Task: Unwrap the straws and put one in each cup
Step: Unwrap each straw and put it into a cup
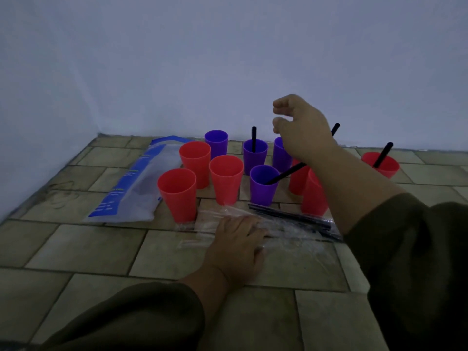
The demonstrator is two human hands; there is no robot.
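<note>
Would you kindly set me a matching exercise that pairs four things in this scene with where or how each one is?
Things:
1. left hand
2. right hand
3. far-right red cup
4. blue-and-white bag

States:
A. holds a black straw
B. lies flat, leftmost thing
C. raised above the purple cups
D. rests flat on the clear wrappers

Pairs: 1-D, 2-C, 3-A, 4-B.
</note>
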